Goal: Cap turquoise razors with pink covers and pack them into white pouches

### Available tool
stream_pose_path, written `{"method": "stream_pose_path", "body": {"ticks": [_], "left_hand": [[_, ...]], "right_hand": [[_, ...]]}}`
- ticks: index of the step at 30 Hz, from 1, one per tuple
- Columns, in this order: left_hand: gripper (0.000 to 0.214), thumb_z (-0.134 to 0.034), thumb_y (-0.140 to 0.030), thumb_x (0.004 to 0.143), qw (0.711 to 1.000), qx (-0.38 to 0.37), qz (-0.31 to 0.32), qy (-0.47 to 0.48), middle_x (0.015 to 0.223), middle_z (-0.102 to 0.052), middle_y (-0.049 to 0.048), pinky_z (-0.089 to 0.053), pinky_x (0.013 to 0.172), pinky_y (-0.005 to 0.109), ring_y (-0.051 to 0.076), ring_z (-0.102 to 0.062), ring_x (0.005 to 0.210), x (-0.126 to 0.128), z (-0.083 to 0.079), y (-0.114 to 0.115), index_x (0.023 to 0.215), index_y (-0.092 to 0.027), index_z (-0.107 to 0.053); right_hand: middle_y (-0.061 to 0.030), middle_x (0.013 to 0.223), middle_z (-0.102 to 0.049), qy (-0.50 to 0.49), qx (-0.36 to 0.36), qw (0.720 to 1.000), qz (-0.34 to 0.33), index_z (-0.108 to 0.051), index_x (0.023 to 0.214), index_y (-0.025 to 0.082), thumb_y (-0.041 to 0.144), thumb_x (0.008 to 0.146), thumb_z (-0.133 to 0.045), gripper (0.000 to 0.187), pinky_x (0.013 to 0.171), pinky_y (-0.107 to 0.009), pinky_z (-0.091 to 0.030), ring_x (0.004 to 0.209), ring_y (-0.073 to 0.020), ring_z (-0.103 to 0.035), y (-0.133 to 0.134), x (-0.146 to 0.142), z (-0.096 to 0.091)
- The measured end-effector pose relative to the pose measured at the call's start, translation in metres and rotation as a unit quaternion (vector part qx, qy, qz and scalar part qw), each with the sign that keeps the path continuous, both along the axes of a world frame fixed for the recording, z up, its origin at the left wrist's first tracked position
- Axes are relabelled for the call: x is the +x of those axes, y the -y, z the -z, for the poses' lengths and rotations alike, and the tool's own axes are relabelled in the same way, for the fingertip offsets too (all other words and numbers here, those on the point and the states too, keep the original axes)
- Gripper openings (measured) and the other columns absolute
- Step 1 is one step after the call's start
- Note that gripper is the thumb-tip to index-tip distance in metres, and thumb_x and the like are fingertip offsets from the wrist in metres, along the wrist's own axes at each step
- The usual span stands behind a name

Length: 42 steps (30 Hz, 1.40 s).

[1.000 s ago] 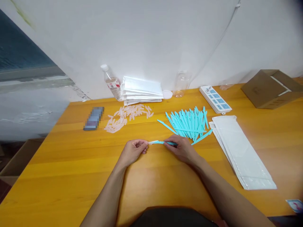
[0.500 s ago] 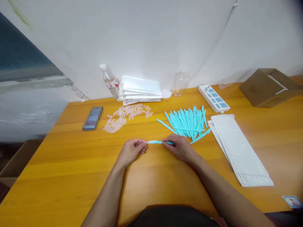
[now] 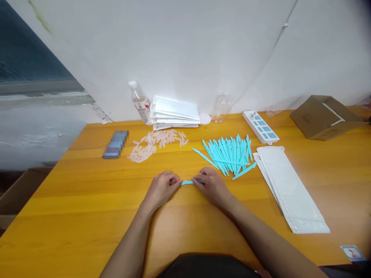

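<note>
Between my two hands, low over the table, lies a slim turquoise eyebrow razor (image 3: pixel 188 182), roughly level. My right hand (image 3: pixel 211 183) pinches its handle, part of which shows past the fingers. At the other end, my left hand (image 3: pixel 164 187) is closed in a pinch on the blade end, where a small clear cap is mostly hidden by the fingertips. Beyond my right hand is a heap of turquoise eyebrow razors (image 3: pixel 228 152), a few lying loose at its edges. Behind my left hand, pale translucent caps (image 3: pixel 143 151) are spread in a loose pile.
A blurred phone (image 3: pixel 116 144) lies left. Along the wall stand a bottle (image 3: pixel 141 106), stacked white packets (image 3: pixel 175 112), a clear jar (image 3: pixel 222 108) and a round lid (image 3: pixel 205 119). Rightward are a power strip (image 3: pixel 261 127), white padded envelopes (image 3: pixel 292 189) and an open cardboard box (image 3: pixel 313 117).
Both hands have drawn closer together along the razor, and less of it shows between them. The clear cap seen over the blade end is now mostly covered. The view has shifted slightly.
</note>
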<state>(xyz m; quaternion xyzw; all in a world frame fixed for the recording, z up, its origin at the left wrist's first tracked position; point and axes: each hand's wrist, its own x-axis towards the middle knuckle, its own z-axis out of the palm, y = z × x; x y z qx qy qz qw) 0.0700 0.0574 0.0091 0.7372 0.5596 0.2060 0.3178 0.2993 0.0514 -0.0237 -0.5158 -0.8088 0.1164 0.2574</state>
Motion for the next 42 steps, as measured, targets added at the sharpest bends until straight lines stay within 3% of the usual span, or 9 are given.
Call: {"method": "stream_pose_path", "body": {"ticks": [6, 11, 18, 24, 29, 31, 34, 38, 42], "left_hand": [[0.032, -0.058, -0.047, 0.091, 0.983, 0.076, -0.163, -0.020, 0.076, -0.069, 0.0025, -0.043, 0.065, 0.027, 0.017, -0.061, 0.068, -0.040, 0.006, -0.020, 0.084, -0.019, -0.074], [0.032, -0.057, -0.036, 0.092, 0.941, 0.131, -0.259, -0.175, 0.105, -0.071, 0.0073, -0.048, 0.077, 0.032, 0.022, -0.066, 0.089, -0.072, 0.007, -0.040, 0.115, -0.022, -0.075], [0.029, -0.057, -0.037, 0.092, 0.928, 0.130, -0.196, -0.288, 0.112, -0.068, 0.0095, -0.050, 0.083, 0.036, 0.029, -0.062, 0.105, -0.073, 0.002, -0.068, 0.107, -0.026, -0.078], [0.027, -0.053, -0.034, 0.092, 0.937, 0.109, -0.116, -0.310, 0.104, -0.072, 0.0135, -0.049, 0.080, 0.037, 0.030, -0.064, 0.098, -0.072, -0.008, -0.086, 0.099, -0.022, -0.076], [0.027, -0.050, -0.027, 0.092, 0.948, 0.115, -0.043, -0.292, 0.098, -0.073, 0.0138, -0.047, 0.086, 0.037, 0.028, -0.066, 0.094, -0.063, -0.015, -0.092, 0.103, -0.020, -0.074], [0.030, -0.051, -0.032, 0.093, 0.971, 0.115, -0.024, -0.210, 0.098, -0.073, 0.0124, -0.048, 0.087, 0.035, 0.025, -0.068, 0.093, -0.053, -0.014, -0.081, 0.109, -0.019, -0.073], [0.038, -0.058, -0.047, 0.091, 0.994, 0.018, -0.064, 0.090, 0.089, -0.075, 0.0092, -0.054, 0.079, 0.032, 0.020, -0.070, 0.079, -0.032, -0.006, -0.049, 0.110, -0.016, -0.069], [0.049, -0.081, -0.051, 0.072, 0.904, -0.119, -0.207, 0.356, 0.084, -0.075, 0.0079, -0.057, 0.075, 0.032, 0.016, -0.070, 0.070, -0.006, 0.004, -0.005, 0.098, -0.012, -0.068], [0.050, -0.088, -0.048, 0.063, 0.872, -0.148, -0.245, 0.398, 0.078, -0.075, 0.0062, -0.058, 0.074, 0.031, 0.015, -0.070, 0.067, 0.003, 0.006, 0.009, 0.091, -0.011, -0.070]], "right_hand": [[-0.0177, 0.096, -0.068, 0.203, -0.056, 0.965, 0.158, -0.075, 0.094, 0.012, 0.028, 0.098, -0.051, 0.029, 0.079, -0.037, -0.045, 0.096, -0.0301, -0.061, -0.043, 0.017, -0.029], [-0.0177, 0.102, -0.071, 0.151, -0.148, 0.964, 0.159, -0.074, 0.093, 0.013, 0.022, 0.092, -0.054, 0.022, 0.075, -0.035, -0.045, 0.095, -0.0295, -0.066, -0.063, 0.012, -0.033], [-0.0069, 0.095, -0.072, -0.049, -0.176, 0.980, 0.077, -0.067, 0.090, 0.018, 0.026, 0.091, -0.055, 0.014, 0.077, -0.028, -0.046, 0.089, -0.0183, -0.065, -0.056, 0.007, -0.053], [-0.0006, 0.077, -0.065, -0.321, -0.412, 0.852, -0.035, -0.062, 0.093, 0.018, 0.040, 0.086, -0.061, 0.023, 0.054, -0.022, -0.041, 0.060, -0.0111, -0.057, -0.022, 0.021, -0.056], [0.0027, 0.070, -0.059, -0.320, -0.442, 0.837, -0.047, -0.065, 0.092, 0.016, 0.052, 0.084, -0.064, 0.037, 0.049, -0.022, -0.031, 0.053, -0.0076, -0.045, -0.010, 0.029, -0.041], [0.0038, 0.067, -0.056, -0.310, -0.439, 0.842, -0.051, -0.066, 0.093, 0.015, 0.054, 0.085, -0.063, 0.040, 0.050, -0.022, -0.030, 0.054, -0.0077, -0.043, -0.010, 0.032, -0.038], [0.0049, 0.066, -0.053, -0.313, -0.438, 0.841, -0.052, -0.067, 0.095, 0.015, 0.056, 0.085, -0.063, 0.042, 0.051, -0.023, -0.028, 0.055, -0.0080, -0.040, -0.010, 0.036, -0.035], [0.0056, 0.065, -0.050, -0.324, -0.437, 0.838, -0.050, -0.067, 0.094, 0.016, 0.058, 0.085, -0.063, 0.043, 0.051, -0.024, -0.026, 0.055, -0.0085, -0.038, -0.011, 0.039, -0.033], [0.0052, 0.066, -0.050, -0.316, -0.428, 0.846, -0.045, -0.069, 0.095, 0.017, 0.058, 0.086, -0.062, 0.043, 0.052, -0.024, -0.025, 0.055, -0.0088, -0.037, -0.012, 0.040, -0.029]]}}
